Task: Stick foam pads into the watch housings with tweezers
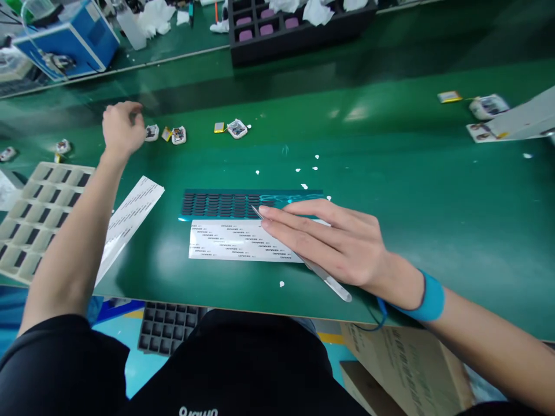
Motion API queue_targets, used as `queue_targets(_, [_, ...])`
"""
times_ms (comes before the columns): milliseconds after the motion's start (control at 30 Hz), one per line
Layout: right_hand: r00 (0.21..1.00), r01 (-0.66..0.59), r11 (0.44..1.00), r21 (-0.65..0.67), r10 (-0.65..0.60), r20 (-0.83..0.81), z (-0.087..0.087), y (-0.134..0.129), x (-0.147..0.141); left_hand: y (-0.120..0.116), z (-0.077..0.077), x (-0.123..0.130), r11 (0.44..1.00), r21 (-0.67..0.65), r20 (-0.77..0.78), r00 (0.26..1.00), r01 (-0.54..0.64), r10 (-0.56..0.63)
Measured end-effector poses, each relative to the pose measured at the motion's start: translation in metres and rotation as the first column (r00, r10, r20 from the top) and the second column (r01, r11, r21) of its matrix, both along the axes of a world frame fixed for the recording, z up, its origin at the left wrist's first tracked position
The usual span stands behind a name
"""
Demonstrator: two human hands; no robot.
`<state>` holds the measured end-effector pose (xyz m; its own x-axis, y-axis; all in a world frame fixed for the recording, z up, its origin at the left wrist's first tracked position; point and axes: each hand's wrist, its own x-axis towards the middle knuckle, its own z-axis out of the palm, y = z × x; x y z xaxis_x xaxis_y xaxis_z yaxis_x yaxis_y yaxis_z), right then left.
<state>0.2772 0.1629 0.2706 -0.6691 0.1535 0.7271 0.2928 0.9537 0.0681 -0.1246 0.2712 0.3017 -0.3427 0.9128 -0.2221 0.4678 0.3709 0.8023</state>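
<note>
My right hand (pixel 333 240) holds a pair of metal tweezers (pixel 327 280), fingers pressed along them. The tips point at a blue sheet (pixel 221 204) carrying rows of small dark strips. Several strip places at its right part look bare. Just below it lies a white printed backing sheet (pixel 229 242), partly under my right hand. My left hand (pixel 124 130) is farther off at the left, loosely curled, with thumb and forefinger apart and no object visible between them. Beside it sits a small white device (pixel 151 133) with its circuit board showing.
More opened devices (pixel 237 129) with wired batteries lie across the green bench. A beige compartment tray (pixel 32 216) and another printed sheet (pixel 130 216) are by my left forearm. A black tray (pixel 299 43) and a blue machine (pixel 71 43) stand behind. White scraps (pixel 304 186) are scattered around.
</note>
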Motion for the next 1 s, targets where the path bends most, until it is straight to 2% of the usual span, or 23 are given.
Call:
queue_targets(100, [1.0,0.03,0.999,0.038,-0.03,0.004,-0.002,0.001,-0.001,-0.01,0.001,-0.012,0.995,0.098,-0.108,0.994,0.001,0.01])
queue_targets(200, [0.998,0.069,0.995,0.073,-0.069,-0.008,-0.002,0.002,-0.002,-0.015,-0.006,-0.022,0.993,0.115,-0.16,0.987,-0.005,0.023])
queue_targets(300, [0.996,0.08,0.996,0.025,-0.079,-0.031,-0.004,0.004,-0.002,-0.019,-0.008,-0.018,0.973,0.228,-0.166,0.986,0.021,0.018])
queue_targets(367, [0.997,0.082,0.995,-0.053,-0.082,-0.006,-0.007,0.008,-0.001,-0.026,-0.01,0.003,0.943,0.321,-0.09,0.994,0.085,-0.059])
queue_targets(433, [0.995,0.096,0.986,-0.136,-0.093,0.025,-0.011,0.013,0.0,-0.039,-0.014,0.04,0.903,0.406,-0.022,0.989,0.141,-0.145])
queue_targets(467, [0.993,0.117,0.979,-0.168,-0.116,0.014,-0.014,0.015,0.0,-0.048,-0.017,0.064,0.846,0.506,0.046,0.974,0.168,-0.221])
queue_targets(533, [0.981,0.165,0.962,-0.218,-0.182,-0.062,-0.017,0.016,-0.001,-0.071,-0.024,0.113,0.767,0.564,0.136,0.881,0.308,-0.454])
queue_targets(600, [0.965,0.206,0.949,-0.238,-0.236,-0.11,-0.017,0.014,-0.001,-0.097,-0.03,0.156,0.758,0.545,0.222,0.811,0.358,-0.542])
queue_targets(667, [0.97,0.202,0.952,-0.229,-0.227,-0.085,-0.016,0.009,-0.001,-0.122,-0.033,0.182,0.749,0.542,0.245,0.781,0.381,-0.575])
queue_targets(733, [0.98,0.173,0.956,-0.237,-0.19,-0.051,-0.016,0.005,-0.002,-0.141,-0.034,0.192,0.744,0.539,0.258,0.763,0.395,-0.592])
queue_targets(800, [0.986,0.147,0.954,-0.262,-0.164,-0.044,-0.016,0.002,-0.002,-0.15,-0.035,0.192,0.76,0.523,0.301,0.75,0.386,-0.589])
queue_targets(1000, [0.988,0.083,0.942,-0.325,-0.12,-0.094,-0.015,0.0,-0.003,-0.159,-0.033,0.185,0.844,0.442,0.436,0.749,0.304,-0.499])
